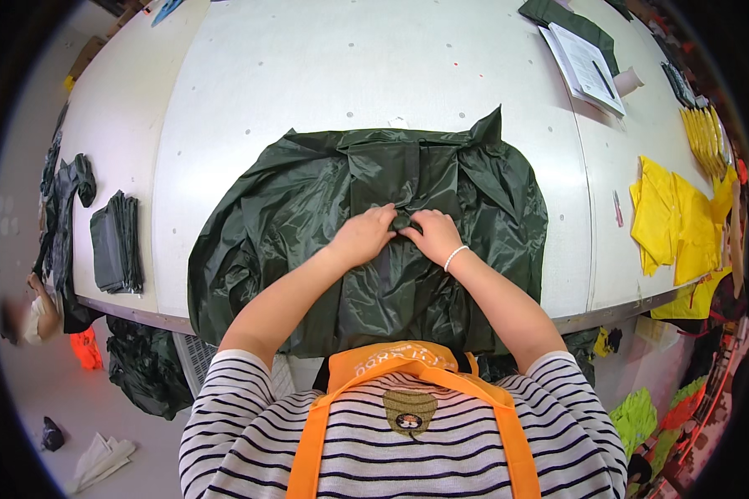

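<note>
- At the middle of the dark green garment (pixel 366 224), the fingertips of both hands are brought together on one small fold or fastening of the fabric; what exactly is pinched is hidden by the fingers themselves and cannot be told.
- The left hand (pixel 364 235) is curled, knuckles up, its fingers closed down onto the cloth along the centre seam, apparently to pin the fabric flat while the spot is worked.
- The right hand (pixel 431 233) is likewise closed, fingertips touching those of the left; a pale band is worn at its wrist.
- The garment is spread across the near part of the white table (pixel 308 75), its lower edge hanging over the table's front toward the person, so that the centre lies within easy reach of both forearms.
- The slick, thin fabric is seen wrinkled at both sides, the middle panel being held smoother under the hands.
- A stack of folded dark pieces (pixel 116 243) is set well apart at the left edge, with more dark cloth draped just beyond it.
- Yellow garments (pixel 674 224) are laid at the right edge, and papers with a pen (pixel 589 66) at the far right corner, all away from the hands.
- An orange apron (pixel 408 366) over a striped shirt is worn by the person.
</note>
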`<state>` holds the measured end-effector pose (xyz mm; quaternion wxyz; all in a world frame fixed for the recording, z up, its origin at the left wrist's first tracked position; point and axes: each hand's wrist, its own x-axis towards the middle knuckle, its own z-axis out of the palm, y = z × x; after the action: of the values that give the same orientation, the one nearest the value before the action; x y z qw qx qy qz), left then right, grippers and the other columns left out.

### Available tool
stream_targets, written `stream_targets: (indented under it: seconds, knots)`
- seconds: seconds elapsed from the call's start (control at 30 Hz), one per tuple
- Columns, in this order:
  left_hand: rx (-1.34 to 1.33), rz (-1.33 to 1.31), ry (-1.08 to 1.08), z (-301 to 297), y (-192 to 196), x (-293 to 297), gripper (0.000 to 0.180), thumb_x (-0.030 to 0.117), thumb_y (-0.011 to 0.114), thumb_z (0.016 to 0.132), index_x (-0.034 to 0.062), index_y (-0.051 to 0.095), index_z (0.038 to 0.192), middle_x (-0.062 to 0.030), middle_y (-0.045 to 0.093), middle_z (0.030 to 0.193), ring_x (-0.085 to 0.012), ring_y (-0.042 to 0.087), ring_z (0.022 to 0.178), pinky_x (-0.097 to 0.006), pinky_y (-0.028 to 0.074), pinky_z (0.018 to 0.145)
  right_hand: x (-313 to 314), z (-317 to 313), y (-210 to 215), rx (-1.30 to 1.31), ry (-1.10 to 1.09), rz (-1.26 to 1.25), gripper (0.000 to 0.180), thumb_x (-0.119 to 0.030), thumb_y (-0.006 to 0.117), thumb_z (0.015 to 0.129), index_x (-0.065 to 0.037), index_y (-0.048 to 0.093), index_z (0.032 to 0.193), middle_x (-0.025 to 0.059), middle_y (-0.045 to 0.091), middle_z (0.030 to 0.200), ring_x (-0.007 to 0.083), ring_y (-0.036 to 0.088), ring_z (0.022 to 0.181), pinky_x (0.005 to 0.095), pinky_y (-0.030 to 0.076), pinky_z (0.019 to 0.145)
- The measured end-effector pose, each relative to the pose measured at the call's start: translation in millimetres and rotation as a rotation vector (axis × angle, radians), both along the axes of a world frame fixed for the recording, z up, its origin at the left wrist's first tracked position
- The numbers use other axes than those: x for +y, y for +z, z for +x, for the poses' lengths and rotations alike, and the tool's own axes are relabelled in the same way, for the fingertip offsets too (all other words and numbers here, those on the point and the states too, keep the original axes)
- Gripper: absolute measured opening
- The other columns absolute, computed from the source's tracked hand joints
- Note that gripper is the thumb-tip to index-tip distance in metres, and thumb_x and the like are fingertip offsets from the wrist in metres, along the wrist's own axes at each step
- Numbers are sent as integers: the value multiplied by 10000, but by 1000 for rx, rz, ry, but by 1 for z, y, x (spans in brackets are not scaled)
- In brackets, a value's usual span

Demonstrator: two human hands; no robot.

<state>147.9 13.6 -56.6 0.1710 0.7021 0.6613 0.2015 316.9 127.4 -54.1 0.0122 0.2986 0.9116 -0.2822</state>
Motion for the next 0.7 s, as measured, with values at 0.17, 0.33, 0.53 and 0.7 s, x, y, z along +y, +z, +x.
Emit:
stream_targets:
  seconds: [0.17, 0.33, 0.53, 0.7]
  knots:
    - [-273, -174, 117, -25, 0, 24, 313, 216, 693, 807, 34, 617, 1050, -146, 683, 882, -327, 649, 814, -385, 505, 705, 2, 4, -6, 431, -154, 26, 192, -233, 668, 831, -63, 584, 859, 82, 587, 855, 326, 596, 810, 427, 488, 667]
    - [-630, -330, 252, -40, -16, 47, 300, 187, 796, 693, 22, 680, 916, -91, 670, 828, -190, 645, 756, -309, 497, 675, 20, -15, -20, 78, -176, -41, 158, -209, 667, 813, -53, 658, 830, 164, 651, 853, 369, 622, 810, 456, 509, 716]
    - [282, -2, -76, 10, 19, 26, 323, 230, 733, 692, 48, 640, 942, -63, 575, 923, -242, 557, 945, -355, 459, 796, 42, -44, 11, -307, -170, -210, 240, -231, 702, 788, -24, 704, 909, 199, 669, 986, 365, 638, 929, 427, 519, 805]
    - [397, 222, -87, 8, -4, 13, 378, 216, 720, 710, 20, 644, 1025, -45, 592, 974, -229, 533, 1018, -337, 432, 864, 21, -36, 1, -186, -17, 279, 180, -209, 717, 760, -37, 677, 792, 134, 651, 840, 317, 625, 855, 406, 510, 738]
